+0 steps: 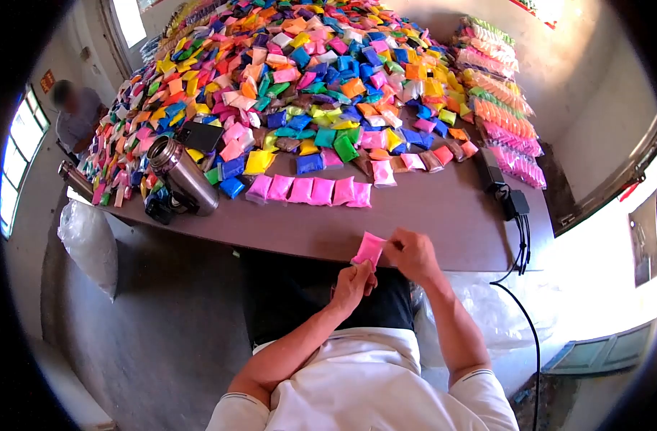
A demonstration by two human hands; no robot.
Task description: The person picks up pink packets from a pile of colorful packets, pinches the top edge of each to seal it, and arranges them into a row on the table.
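At the table's front edge, my left hand (pixel 352 286) is closed on the lower end of a small pink packet (pixel 369 248). My right hand (pixel 410 253) is beside the packet's upper right side, its fingers pressed together; whether they grip the packet's edge is too small to tell. Ahead of my hands, several pink packets lie side by side in a row (pixel 310 190) on the brown table (pixel 292 230). Behind that row rises a large heap of packets (pixel 328 72) in many colours.
A steel flask (pixel 185 176) and a dark flat device (pixel 200 136) are at the left. Stacked packet bundles (pixel 504 108), black adapters (pixel 514 204) and cables are at the right. A person (pixel 77 115) is at the far left, near a plastic bag (pixel 88 241).
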